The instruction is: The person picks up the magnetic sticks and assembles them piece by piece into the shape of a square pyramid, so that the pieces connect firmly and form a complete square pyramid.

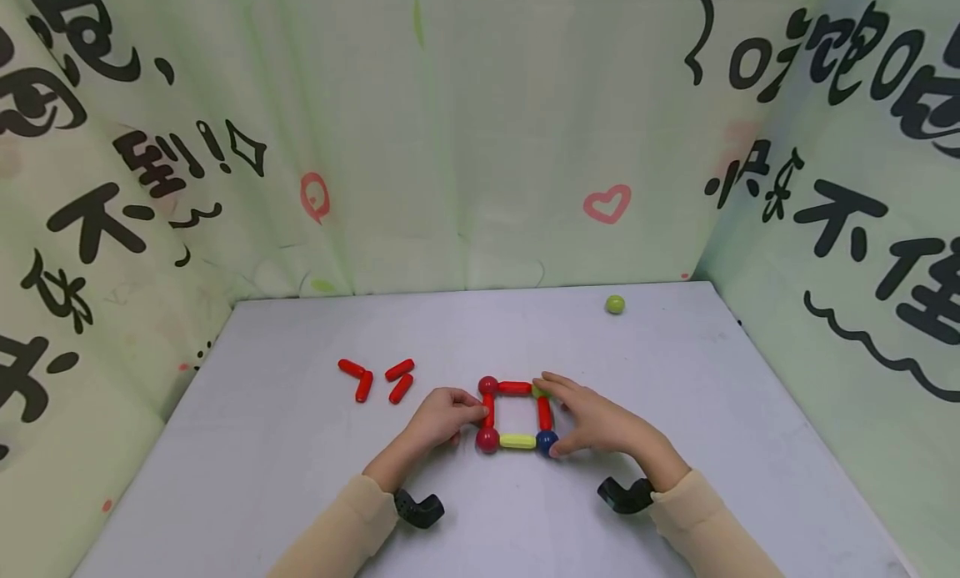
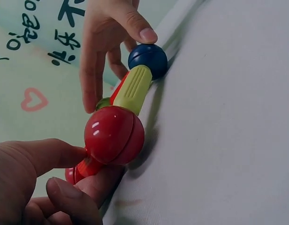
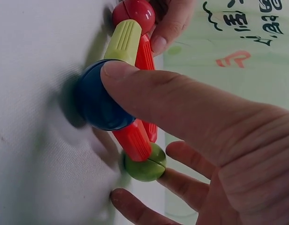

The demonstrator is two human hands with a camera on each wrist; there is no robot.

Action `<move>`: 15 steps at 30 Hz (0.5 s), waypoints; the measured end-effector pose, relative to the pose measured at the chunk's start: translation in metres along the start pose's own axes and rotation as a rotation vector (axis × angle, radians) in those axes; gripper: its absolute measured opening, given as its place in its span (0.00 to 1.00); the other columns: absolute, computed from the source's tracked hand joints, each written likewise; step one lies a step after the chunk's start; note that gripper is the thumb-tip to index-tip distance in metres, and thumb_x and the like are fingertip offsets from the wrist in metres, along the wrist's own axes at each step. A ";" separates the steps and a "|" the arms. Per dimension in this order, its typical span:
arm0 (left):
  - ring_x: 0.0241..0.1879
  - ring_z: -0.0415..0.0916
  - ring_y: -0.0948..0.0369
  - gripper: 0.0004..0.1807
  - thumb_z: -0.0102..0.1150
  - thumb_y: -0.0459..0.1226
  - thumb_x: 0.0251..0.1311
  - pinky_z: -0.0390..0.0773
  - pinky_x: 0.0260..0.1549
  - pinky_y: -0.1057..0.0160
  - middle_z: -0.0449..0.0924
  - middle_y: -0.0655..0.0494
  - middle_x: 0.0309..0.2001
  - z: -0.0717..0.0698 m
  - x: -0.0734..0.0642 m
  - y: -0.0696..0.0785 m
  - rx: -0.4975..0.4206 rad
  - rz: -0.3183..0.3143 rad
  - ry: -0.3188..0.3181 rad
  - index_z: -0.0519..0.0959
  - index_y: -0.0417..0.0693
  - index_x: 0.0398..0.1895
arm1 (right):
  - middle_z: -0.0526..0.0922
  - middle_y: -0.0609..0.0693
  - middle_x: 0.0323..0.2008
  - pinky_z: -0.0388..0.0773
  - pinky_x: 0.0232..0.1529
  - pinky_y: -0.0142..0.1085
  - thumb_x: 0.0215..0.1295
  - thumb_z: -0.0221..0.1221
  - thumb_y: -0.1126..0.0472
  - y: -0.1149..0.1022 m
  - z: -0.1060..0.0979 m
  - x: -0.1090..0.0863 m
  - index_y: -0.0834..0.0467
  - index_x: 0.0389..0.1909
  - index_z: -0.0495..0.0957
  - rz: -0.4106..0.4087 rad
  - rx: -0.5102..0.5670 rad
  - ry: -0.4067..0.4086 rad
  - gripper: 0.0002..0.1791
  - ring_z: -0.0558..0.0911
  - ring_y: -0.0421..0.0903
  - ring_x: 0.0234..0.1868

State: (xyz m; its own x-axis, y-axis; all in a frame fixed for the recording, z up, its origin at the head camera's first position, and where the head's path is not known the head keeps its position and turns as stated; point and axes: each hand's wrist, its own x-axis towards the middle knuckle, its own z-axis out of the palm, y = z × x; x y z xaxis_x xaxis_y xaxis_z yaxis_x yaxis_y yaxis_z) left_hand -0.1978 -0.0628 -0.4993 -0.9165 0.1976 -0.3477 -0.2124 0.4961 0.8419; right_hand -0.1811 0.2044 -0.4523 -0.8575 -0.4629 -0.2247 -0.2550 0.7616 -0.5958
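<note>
On the white table, red rods, a yellow rod and colored balls join into a square of magnetic building sticks. Its corners are a small red ball, a larger red ball, a blue ball and a green ball. My left hand pinches the left side's red rod between thumb and fingers. My right hand spans the right side's red rod: the thumb presses the blue ball, and a fingertip reaches the green ball, partly hiding it in the head view.
Left of the square lie several loose red rods, set in two angled pairs. A loose green ball sits near the table's back edge, to the right. Printed curtains hang behind and along both sides of the table.
</note>
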 end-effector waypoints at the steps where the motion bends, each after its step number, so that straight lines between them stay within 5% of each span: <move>1: 0.16 0.67 0.61 0.13 0.68 0.45 0.65 0.69 0.21 0.69 0.83 0.56 0.32 0.000 0.000 0.000 0.013 0.013 0.003 0.83 0.47 0.45 | 0.58 0.61 0.80 0.72 0.66 0.63 0.50 0.79 0.59 0.000 0.000 0.000 0.57 0.77 0.64 -0.001 -0.001 0.000 0.53 0.65 0.67 0.75; 15: 0.24 0.74 0.60 0.21 0.64 0.46 0.67 0.75 0.29 0.64 0.79 0.55 0.35 -0.004 -0.003 -0.002 0.138 0.123 -0.010 0.73 0.48 0.58 | 0.58 0.62 0.79 0.70 0.67 0.64 0.51 0.79 0.58 0.001 0.000 0.000 0.58 0.77 0.64 -0.022 -0.003 0.003 0.52 0.65 0.67 0.75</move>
State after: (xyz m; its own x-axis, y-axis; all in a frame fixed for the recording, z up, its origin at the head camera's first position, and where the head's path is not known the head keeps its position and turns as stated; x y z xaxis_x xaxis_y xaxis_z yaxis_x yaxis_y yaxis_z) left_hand -0.1960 -0.0676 -0.4990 -0.9291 0.2722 -0.2503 -0.0496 0.5790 0.8138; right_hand -0.1816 0.2048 -0.4529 -0.8527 -0.4787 -0.2092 -0.2753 0.7522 -0.5987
